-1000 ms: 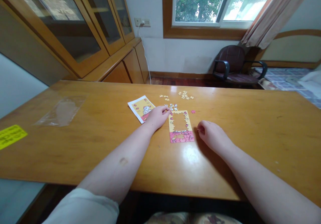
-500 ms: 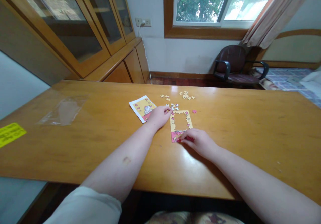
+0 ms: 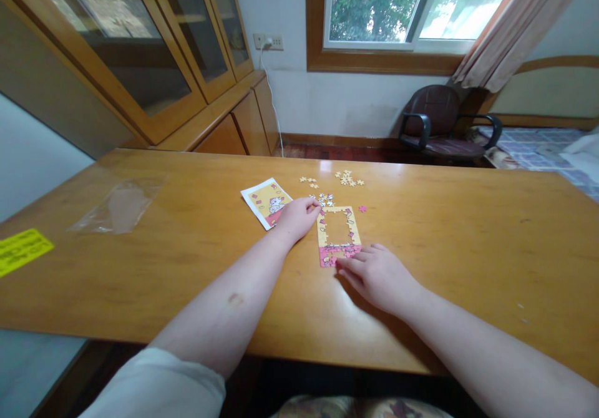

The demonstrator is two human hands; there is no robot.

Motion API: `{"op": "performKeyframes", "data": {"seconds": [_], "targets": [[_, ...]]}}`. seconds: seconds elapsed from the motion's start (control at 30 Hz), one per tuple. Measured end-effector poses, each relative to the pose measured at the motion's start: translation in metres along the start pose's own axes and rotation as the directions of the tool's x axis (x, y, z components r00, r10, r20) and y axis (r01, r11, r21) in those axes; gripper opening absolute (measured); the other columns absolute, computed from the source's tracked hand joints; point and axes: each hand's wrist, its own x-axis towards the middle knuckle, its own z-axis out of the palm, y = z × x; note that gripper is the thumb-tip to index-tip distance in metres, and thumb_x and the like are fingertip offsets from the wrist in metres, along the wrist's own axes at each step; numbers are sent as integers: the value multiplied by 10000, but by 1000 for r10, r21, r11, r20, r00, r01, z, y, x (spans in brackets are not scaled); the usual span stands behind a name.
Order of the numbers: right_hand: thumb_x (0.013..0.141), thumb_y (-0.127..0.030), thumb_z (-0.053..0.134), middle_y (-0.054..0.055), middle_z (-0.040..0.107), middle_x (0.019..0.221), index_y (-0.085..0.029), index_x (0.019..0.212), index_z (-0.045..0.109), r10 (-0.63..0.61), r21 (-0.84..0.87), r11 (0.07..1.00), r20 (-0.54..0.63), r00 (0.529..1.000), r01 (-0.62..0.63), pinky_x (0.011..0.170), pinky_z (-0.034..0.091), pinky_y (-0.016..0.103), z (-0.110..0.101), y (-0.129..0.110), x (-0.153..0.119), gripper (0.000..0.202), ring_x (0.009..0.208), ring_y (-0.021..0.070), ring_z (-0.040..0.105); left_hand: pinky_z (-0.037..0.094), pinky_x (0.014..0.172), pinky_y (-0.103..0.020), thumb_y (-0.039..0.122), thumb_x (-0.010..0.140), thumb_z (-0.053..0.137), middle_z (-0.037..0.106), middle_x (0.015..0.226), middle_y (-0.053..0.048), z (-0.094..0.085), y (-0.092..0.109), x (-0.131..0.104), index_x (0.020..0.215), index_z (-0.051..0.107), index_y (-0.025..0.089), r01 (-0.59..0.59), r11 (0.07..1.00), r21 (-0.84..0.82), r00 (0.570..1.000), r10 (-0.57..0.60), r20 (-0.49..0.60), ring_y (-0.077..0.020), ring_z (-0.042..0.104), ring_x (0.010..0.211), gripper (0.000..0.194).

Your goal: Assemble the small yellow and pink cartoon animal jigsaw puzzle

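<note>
A partly assembled yellow and pink puzzle (image 3: 354,226) lies on the wooden table, with bare wood showing inside its frame. My left hand (image 3: 302,213) rests at its upper left corner, fingers bent together; what is under the fingertips is too small to make out. Along the pink lower edge, my right hand (image 3: 369,271) has its fingers apart, fingertips touching the puzzle. Patterned loose pieces (image 3: 326,199) sit just above the frame. One pink piece (image 3: 362,208) lies off its upper right corner. Left of the puzzle is a picture card (image 3: 269,201), partly behind my left hand.
Yellow loose pieces (image 3: 349,179) are scattered near the far edge of the table (image 3: 196,218). A clear plastic bag (image 3: 124,206) and a yellow label (image 3: 23,251) lie at the left. Beyond the table stand a chair (image 3: 433,118) and a glass-door cabinet (image 3: 187,103).
My right hand has shifted slightly right and down, and its fingers have spread, uncovering more of the puzzle's pink lower part. My left hand has stayed in place.
</note>
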Motion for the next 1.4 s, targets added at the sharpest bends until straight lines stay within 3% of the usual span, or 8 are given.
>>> {"op": "performKeyframes", "data": {"seconds": [0.17,0.27,0.5,0.93,1.4], "targets": [[912,-608,356,94,710,787,-217,1143,646,60,-72,996,149,987,-50,685,405,330,-4,-10,-5,539,714,217,636,368,602,-268,331,806,499,589,620,-2,1,0,0,833,697,198,3,1000,-5,1000,-3,-2,-166,536,636,239],[890,-666,312,116,715,824,-216,1217,612,61,-78,996,199,978,-46,702,421,341,-4,-8,-3,632,767,244,649,358,593,-265,337,808,494,582,613,3,4,-4,2,828,696,202,-9,1000,-18,1000,9,-3,-161,526,624,244],[895,-655,314,136,713,883,-197,1252,590,43,-63,998,205,978,-30,748,421,372,-4,-4,1,644,834,273,646,375,607,-267,324,806,516,604,633,1,5,-7,3,850,710,215,-14,1000,13,1000,14,16,-167,550,648,227],[923,-598,334,113,708,939,-219,1278,577,-14,-10,1000,186,982,16,780,401,358,-1,2,6,574,842,241,634,403,641,-270,312,782,588,636,696,-9,5,-6,4,879,721,240,-22,995,94,998,16,68,-178,584,707,180],[934,-578,323,114,685,944,-201,1165,646,-43,20,999,183,982,40,781,387,358,-7,6,7,548,853,232,608,406,644,-267,304,784,589,643,702,-8,4,-4,2,880,724,238,-18,997,78,997,13,73,-177,585,717,178]]}}
